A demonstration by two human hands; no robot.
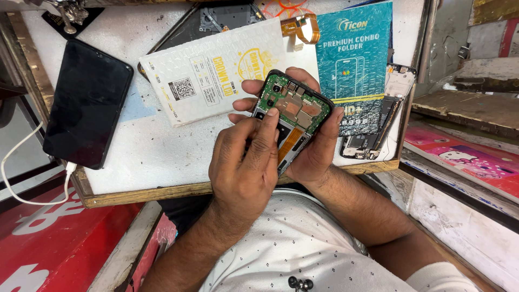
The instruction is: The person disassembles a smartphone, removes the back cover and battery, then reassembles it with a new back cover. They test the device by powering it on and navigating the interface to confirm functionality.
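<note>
Head view. Opened phone point(292, 116), back cover off, green circuit board and orange flex cable exposed, held tilted above the near half of the table point(146, 157). Right hand point(319, 143) cradles it from beneath and along the far side, fingers wrapped round the top edge, thumb along the right edge: grip closed on the phone. Left hand point(243, 162) lies over the lower half of the phone, index fingertip pressed on the board just under the camera module; grip narrow, pinching nothing that can be seen, only touching.

Table surface white, wooden rim. Left side: a black phone point(86, 103) lying screen up, white cable point(21, 173) plugged into its near end. Behind the hands: a white padded packet with yellow print point(211, 73), and a teal card folder point(354, 54) just right of it. At the right edge, another stripped phone frame point(381, 119), partly under the folder. Dark phone shell point(216, 19) at the far side, partly covered by the packet.
</note>
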